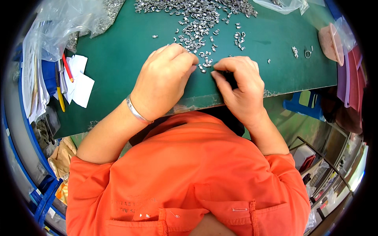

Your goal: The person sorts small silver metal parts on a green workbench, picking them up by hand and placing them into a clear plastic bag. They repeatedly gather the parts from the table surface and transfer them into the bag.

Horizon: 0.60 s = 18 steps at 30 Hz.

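Small curved silvery metal pieces [197, 33] are heaped on the green tabletop [118, 43], trailing toward me into a small cluster [205, 61] between my hands. My left hand [163, 78], with a silver bangle on its wrist, is at the left of this cluster. Its fingers are curled, thumb and forefinger close together; anything in them is hidden. On the cluster's right is my right hand [244, 86], thumb and forefinger bent into a pinch. Whether a metal piece is between those fingertips is too small to tell.
Clear plastic bags [67, 23] stand at the far left, above white papers [83, 89], a red pen [67, 67] and a yellow-handled tool [60, 98]. At right are a metal ring [308, 54], a pinkish tub [331, 43] and a blue plastic stool [303, 105] below the table edge.
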Tool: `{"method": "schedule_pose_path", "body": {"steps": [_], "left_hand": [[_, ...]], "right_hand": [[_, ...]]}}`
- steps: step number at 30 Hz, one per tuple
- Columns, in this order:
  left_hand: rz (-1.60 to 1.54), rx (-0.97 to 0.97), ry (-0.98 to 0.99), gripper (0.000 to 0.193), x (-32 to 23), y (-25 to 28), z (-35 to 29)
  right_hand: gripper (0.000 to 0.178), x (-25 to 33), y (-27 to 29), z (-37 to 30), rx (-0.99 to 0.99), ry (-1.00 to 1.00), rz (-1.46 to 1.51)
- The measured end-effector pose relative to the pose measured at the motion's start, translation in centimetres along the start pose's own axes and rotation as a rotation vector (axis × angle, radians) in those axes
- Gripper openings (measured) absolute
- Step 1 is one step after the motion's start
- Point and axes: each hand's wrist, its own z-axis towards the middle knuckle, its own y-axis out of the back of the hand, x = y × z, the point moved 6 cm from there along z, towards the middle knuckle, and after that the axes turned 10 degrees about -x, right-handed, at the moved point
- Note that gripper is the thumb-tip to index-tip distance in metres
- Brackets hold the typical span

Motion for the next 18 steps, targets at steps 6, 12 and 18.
{"method": "schedule_pose_path", "body": {"steps": [6,12,18], "left_hand": [[-0.054,0.014,0.024,0.021,-0.9,0.3,-0.7],[-0.017,0.05,-0.055,0.023,-2.0,-1.6,-0.3],[0.021,0.067,-0.077,0.022,-2.2,-2.2,-0.4]], "right_hand": [[0.021,-2.4,3.0,-1.0,-0.187,-0.158,0.14],[0.025,-1.1,3.1,-1.3,-0.102,-0.069,0.074],[0.027,-1.0,1.7,-1.4,-0.008,-0.01,0.0]]}}
